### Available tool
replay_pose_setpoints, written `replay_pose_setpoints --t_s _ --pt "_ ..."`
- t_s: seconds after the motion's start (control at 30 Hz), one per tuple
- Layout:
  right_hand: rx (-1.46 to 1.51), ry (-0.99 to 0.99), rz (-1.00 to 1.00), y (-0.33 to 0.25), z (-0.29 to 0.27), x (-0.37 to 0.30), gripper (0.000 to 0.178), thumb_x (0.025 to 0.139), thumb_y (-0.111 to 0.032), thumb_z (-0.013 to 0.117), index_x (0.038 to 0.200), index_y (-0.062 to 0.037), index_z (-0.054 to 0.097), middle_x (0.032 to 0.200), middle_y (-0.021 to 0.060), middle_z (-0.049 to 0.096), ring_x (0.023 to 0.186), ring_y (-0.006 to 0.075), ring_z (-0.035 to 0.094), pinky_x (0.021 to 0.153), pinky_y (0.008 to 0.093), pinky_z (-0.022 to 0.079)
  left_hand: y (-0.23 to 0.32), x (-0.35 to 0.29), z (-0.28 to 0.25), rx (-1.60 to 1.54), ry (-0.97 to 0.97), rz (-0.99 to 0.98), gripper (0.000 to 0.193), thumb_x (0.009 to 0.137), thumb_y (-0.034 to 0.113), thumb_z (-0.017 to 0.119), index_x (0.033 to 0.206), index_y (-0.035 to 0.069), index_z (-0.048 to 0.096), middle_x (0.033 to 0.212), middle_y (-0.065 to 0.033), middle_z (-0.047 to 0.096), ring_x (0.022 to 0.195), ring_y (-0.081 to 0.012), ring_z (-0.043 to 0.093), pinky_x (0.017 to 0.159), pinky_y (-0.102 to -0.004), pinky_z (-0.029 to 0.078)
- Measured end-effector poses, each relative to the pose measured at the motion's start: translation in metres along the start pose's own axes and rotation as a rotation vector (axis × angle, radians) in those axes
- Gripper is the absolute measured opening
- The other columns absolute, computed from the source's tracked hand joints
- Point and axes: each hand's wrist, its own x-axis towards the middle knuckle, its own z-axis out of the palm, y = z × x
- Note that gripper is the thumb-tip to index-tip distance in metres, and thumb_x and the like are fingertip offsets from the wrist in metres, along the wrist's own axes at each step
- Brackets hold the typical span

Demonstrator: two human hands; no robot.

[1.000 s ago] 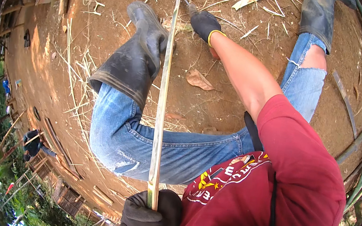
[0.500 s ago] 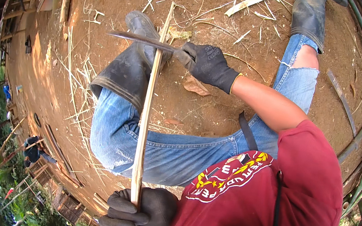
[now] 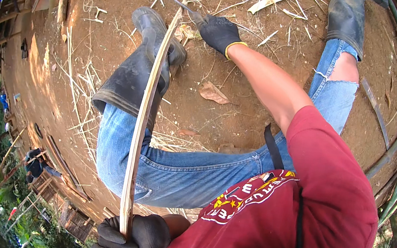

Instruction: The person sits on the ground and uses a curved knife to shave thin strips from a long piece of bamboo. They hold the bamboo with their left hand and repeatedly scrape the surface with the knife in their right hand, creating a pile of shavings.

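Shaving of one long bamboo strip point(image 3: 144, 117) seems to be the step in hand. The left hand point(image 3: 137, 238), gloved, is clenched around the near end of the strip. The right hand point(image 3: 221, 32), also gloved, grips one knife point(image 3: 174, 0) whose blade meets the strip at the far end. The strip runs from one hand to the other, over the jeans leg and one rubber boot point(image 3: 138, 67); a second boot point(image 3: 346, 20) is right of the knife hand. The next stroke probably needs a firm hold and a shallow blade angle.
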Motion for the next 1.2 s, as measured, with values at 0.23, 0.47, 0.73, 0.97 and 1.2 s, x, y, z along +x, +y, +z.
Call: replay_pose_setpoints --t_s 0.23,0.47,0.73,0.97,1.2 --pt "0.027 0.006 0.115 -0.013 0.013 0.039 0.072 0.098 -0.057 0.020 0.117 -0.0055 0.066 0.121 0.0182 0.064 0.114 0.0342 0.060 0.097 0.0449 0.046 -0.002 0.006 0.007 -0.065 0.111 -0.012 0.014 0.098 0.023 0.046 0.089 0.012 0.045 0.073 0.0036 0.027 0.056 -0.0104 0.031 0.063 -0.0289 0.035" --pt "0.434 -0.256 0.254 0.013 0.001 0.059 0.077 0.097 -0.065 0.024 0.089 -0.0014 0.067 0.075 0.0135 0.066 0.066 0.0250 0.067 0.071 0.0419 0.053 -0.002 0.004 0.002 0.270 0.051 -0.033 0.015 0.097 0.017 0.048 0.083 0.013 0.048 0.069 0.0043 0.037 0.055 -0.0095 0.038 0.060 -0.0261 0.037" --pt "1.471 -0.052 0.317 0.034 -0.040 -0.031 0.080 0.092 -0.073 0.022 0.089 0.0001 0.054 0.057 -0.0008 0.045 0.045 0.0143 0.047 0.043 0.0306 0.046 0.004 -0.021 -0.017 -0.333 -0.166 -0.132 0.016 0.096 0.015 0.050 0.081 0.009 0.051 0.068 -0.0015 0.044 0.054 -0.0140 0.042 0.055 -0.0295 0.040" --pt "1.248 -0.008 0.384 0.036 -0.025 -0.071 0.074 0.094 -0.071 0.031 0.088 -0.0025 0.058 0.058 0.0021 0.049 0.044 0.0139 0.049 0.042 0.0303 0.044 0.005 -0.010 -0.016 -0.395 -0.011 -0.250 0.020 0.094 0.015 0.051 0.075 0.010 0.047 0.061 -0.0010 0.042 0.046 -0.0134 0.037 0.052 -0.0297 0.038" --pt "0.195 0.125 -0.222 -0.008 -0.023 -0.100 0.049 0.099 -0.050 0.041 0.111 -0.0085 0.064 0.074 0.0182 0.065 0.068 0.0339 0.065 0.066 0.0439 0.052 -0.029 0.036 -0.026 -0.150 0.155 -0.206 0.026 0.095 0.016 0.041 0.070 0.010 0.042 0.058 0.0007 0.029 0.052 -0.0121 0.026 0.061 -0.0303 0.028"
